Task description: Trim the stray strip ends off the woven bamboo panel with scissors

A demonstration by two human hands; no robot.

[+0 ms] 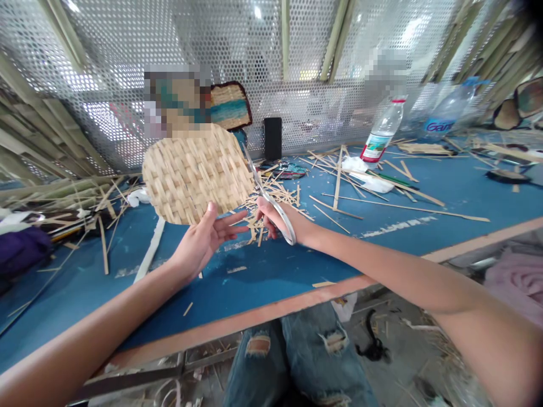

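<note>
A rounded panel of woven pale straw stands in the air above the blue table. My left hand is under its lower edge, with the thumb pressed on the weave and the other fingers spread below it. My right hand is shut on the looped handles of long silver scissors. Their blades point up and to the left, and the tips lie along the panel's right edge. I cannot tell whether the blades are cutting the weave.
Cut straw strips lie scattered over the blue table, whose wooden front edge runs below my hands. A plastic bottle, a black phone and a woven piece stand before a perforated metal wall.
</note>
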